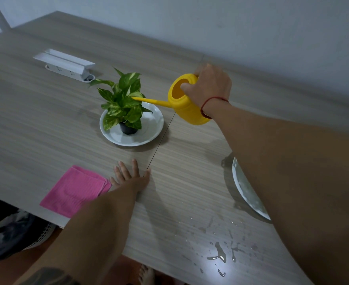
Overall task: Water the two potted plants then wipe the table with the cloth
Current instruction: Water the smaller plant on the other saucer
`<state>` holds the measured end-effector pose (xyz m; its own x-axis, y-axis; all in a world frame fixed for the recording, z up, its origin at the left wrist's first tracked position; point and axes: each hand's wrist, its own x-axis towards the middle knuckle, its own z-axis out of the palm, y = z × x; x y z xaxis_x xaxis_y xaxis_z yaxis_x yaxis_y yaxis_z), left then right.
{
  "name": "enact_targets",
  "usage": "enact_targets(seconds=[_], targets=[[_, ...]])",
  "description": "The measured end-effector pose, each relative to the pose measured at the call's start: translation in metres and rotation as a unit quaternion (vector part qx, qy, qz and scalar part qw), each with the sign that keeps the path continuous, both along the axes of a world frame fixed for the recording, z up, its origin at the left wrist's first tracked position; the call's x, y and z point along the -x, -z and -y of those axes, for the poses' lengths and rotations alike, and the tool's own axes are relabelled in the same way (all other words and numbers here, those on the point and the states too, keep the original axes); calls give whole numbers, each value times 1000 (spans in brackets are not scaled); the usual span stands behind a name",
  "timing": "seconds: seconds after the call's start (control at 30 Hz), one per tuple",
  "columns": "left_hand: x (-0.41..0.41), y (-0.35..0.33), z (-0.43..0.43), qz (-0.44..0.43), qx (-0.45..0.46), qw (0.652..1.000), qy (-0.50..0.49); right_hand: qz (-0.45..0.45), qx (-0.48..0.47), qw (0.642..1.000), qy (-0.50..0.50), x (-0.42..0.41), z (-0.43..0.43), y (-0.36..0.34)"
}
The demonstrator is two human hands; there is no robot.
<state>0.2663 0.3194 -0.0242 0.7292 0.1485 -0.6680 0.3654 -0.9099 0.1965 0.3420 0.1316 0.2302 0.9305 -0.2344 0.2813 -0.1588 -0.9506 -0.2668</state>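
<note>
A white power strip (70, 70) lies at the far left of a wood-grain tabletop (35, 120). Nearer the front edge, a folded pink cloth (74, 190) rests flat, just beside the left hand (131, 177), whose grip is wide, fingers spread and pressed on the tabletop. At centre, a leafy potted plant (124, 103) in a small black pot stands on a white plate (151, 128). The right hand (210, 87), a red string at its wrist, has its grip closed round the top of a yellow watering can (183, 108), tilted so that its long spout reaches in among the leaves. To the right, a second white plate (245, 192) shows only its rim behind the right forearm. Water drops (218, 254) dot the tabletop near the front edge.
</note>
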Motion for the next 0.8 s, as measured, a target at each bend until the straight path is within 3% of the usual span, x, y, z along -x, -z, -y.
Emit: enact_targets(seconds=[0.8], targets=[[-1,1,1,-2,-16,1000,0,-2,10,1000,22,3,4,8]])
